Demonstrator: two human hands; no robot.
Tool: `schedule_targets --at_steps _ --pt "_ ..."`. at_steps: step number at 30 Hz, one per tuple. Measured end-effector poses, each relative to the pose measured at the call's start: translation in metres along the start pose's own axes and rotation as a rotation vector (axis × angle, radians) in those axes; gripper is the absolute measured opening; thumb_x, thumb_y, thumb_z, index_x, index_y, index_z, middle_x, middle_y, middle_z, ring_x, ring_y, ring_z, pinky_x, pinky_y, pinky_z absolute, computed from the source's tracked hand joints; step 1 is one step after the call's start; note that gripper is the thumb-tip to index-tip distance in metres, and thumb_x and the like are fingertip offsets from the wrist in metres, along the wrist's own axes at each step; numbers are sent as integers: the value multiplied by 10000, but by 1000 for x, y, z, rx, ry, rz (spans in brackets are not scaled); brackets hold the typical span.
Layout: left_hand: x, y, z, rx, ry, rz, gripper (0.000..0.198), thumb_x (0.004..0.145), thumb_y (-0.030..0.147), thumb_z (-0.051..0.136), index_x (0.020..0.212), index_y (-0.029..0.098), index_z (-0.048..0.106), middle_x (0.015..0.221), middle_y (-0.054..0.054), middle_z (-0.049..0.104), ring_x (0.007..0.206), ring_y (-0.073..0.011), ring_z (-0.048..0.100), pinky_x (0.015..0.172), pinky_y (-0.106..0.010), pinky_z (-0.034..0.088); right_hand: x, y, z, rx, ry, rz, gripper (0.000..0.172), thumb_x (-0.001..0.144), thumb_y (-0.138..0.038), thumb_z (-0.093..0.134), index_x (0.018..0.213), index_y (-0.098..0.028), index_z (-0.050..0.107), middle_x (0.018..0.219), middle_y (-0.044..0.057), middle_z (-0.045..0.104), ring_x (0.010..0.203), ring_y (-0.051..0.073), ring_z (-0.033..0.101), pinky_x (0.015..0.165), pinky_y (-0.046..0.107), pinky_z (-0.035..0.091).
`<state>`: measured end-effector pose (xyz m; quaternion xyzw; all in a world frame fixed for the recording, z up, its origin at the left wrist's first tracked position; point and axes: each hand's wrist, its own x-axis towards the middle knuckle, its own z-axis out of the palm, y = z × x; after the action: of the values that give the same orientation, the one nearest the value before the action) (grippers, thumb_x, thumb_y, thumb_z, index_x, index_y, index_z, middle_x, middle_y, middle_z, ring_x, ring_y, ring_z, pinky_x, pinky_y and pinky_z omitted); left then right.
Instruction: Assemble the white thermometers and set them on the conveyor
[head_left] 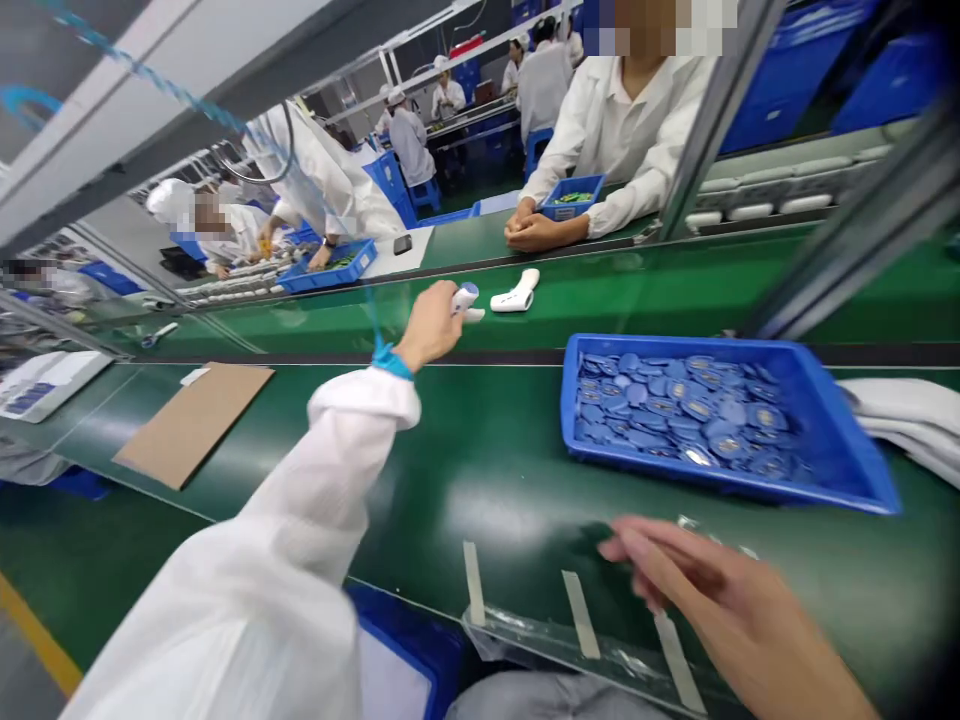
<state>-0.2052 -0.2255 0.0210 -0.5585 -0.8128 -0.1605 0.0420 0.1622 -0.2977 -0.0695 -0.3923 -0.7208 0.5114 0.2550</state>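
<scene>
Over the green belt, my left hand is closed around a white gun-shaped plastic device with a blue round end. Just to its right, a second white gun-shaped device lies on the belt, apart from the hand. My right hand hovers above the near part of the green table, slightly blurred. Its fingers are loosely stretched out and nothing shows in them. Beyond it stands a blue bin holding many flat blue round pieces.
Brown cardboard lies at the left. Tape strips hold clear plastic along the table's near edge. White curved parts sit right of the bin. A metal post slants up at the right. Across the belt, a co-worker's hands rest near a small blue tray.
</scene>
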Motion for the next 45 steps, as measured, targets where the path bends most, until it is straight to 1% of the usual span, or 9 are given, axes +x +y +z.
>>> schedule_targets --at_steps 4,7,12,16,21,26,30,39,45 --pt "-98 37 -34 -425 166 379 182 871 141 625 1025 233 651 1233 -74 661 1141 -247 624 1006 -376 472 31 -49 13 495 -299 163 600 934 -677 502 1248 -212 712 1222 150 726 985 234 711 842 385 617" --pt "-188 68 -17 -565 117 520 326 837 37 557 1016 281 680 1376 -47 611 1336 -260 527 1131 -453 403 30 -55 28 697 -297 152 551 935 -621 561 1288 -215 682 1259 130 703 1093 236 669 948 412 565" --pt "-275 98 42 -1173 11 -219 462 919 235 615 1369 280 524 1414 -112 582 1319 -272 551 1095 -466 463 0 -27 49 602 -131 193 485 881 -568 672 1212 -215 696 1023 75 753 925 204 685 859 349 563" --pt "-272 106 57 -1422 -274 -509 306 910 410 662 1094 167 664 1047 -107 717 952 -227 674 850 -352 536 -25 -9 47 157 -161 79 438 923 -616 566 1021 -226 739 810 45 737 677 180 646 662 319 541" --pt "-249 106 42 -1120 -244 -224 144 871 315 728 946 209 667 889 -16 703 808 -173 624 756 -294 469 -28 -31 13 -637 235 -269 402 994 -531 485 853 -266 753 791 42 724 663 203 591 618 346 421" --pt "-238 109 30 -812 -308 207 75 948 234 614 1016 252 640 1032 -20 708 895 -195 641 800 -307 464 -22 -62 -3 -719 181 -525 377 1045 -392 433 823 -250 703 928 33 703 776 184 566 689 355 360" --pt "-230 102 32 -490 -232 151 162 923 109 533 971 240 614 1028 -55 687 881 -230 635 776 -344 449 -32 -67 -17 -718 198 -524 341 1050 -363 423 820 -233 639 864 27 660 745 163 563 686 349 366" --pt "-228 111 29 -784 -281 319 89 966 199 577 1007 262 625 1072 -2 723 962 -184 652 878 -315 418 -16 -53 3 -592 200 -505 194 998 -335 580 898 -275 735 981 -9 717 857 157 600 788 347 367" --pt "-220 105 40 -699 -217 -82 69 888 223 655 906 232 589 851 -29 701 770 -206 621 700 -316 406 -34 -37 -27 -625 317 -302 302 1008 -435 516 849 -246 690 901 9 716 796 174 603 747 340 384"
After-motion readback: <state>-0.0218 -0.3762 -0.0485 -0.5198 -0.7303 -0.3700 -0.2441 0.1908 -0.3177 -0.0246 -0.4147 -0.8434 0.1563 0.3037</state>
